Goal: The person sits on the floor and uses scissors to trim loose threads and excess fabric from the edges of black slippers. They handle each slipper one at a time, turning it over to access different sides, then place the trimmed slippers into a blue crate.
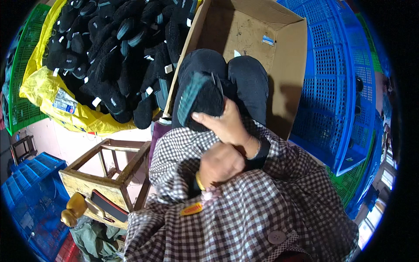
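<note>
My right hand (228,125) grips a black fuzzy slipper (209,102) above my knees, its green ribbed sole turned to the left. The thumb lies across the near end of the slipper. A thin, grey pointed piece shows along its upper edge; I cannot tell what it is. Close to my right wrist, my left hand (221,164) is curled into a fist near my lap, slightly blurred. Whatever it may hold is hidden. A yellow bag (32,89) at the far left bulges with many black slippers (115,56) bearing white tags.
An open cardboard box (286,56) lies beyond and right of my knees, with small scraps inside. Blue plastic crates (321,96) stand at the right. At the left are a wooden stool (94,177) on its side, a blue crate (32,192) and a green crate (26,96).
</note>
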Tool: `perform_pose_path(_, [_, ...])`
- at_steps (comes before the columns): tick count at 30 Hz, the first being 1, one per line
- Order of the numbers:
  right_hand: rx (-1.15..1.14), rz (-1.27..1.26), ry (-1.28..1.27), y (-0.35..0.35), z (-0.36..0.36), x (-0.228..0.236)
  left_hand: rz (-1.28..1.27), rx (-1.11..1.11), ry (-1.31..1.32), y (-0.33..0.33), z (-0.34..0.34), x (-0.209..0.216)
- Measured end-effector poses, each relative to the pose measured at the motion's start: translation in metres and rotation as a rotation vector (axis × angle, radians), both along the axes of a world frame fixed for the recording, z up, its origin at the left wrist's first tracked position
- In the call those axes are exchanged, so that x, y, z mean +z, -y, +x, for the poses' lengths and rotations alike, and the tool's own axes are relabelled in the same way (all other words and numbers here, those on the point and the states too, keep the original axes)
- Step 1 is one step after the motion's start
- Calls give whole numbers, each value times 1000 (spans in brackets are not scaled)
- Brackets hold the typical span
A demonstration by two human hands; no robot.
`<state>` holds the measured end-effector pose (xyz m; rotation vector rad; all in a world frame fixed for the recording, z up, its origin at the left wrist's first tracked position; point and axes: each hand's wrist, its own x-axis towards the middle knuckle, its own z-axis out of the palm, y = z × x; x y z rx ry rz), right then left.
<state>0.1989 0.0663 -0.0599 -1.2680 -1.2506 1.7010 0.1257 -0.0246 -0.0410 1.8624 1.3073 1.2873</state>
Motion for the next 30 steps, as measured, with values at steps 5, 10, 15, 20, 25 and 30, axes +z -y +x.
perform_pose_path(5, [-49,-119,-237,18,18,-15,-68,463,-85,-8,-26,18])
perform_pose_path(10, [80,0,-98,13,41,-7,-209,293,-266,-29,-42,0])
perform_pose_path(15, [-13,215,211,16,72,19,-229,212,-267,-45,-28,9])
perform_pose_path(20, [-208,262,457,25,87,12,-111,136,-326,-70,-12,3])
perform_pose_path(25, [-4,239,435,9,101,2,-143,154,-424,-74,-4,16])
perform_pose_path(30, [227,-327,88,0,114,14,-269,108,-488,-71,-5,28])
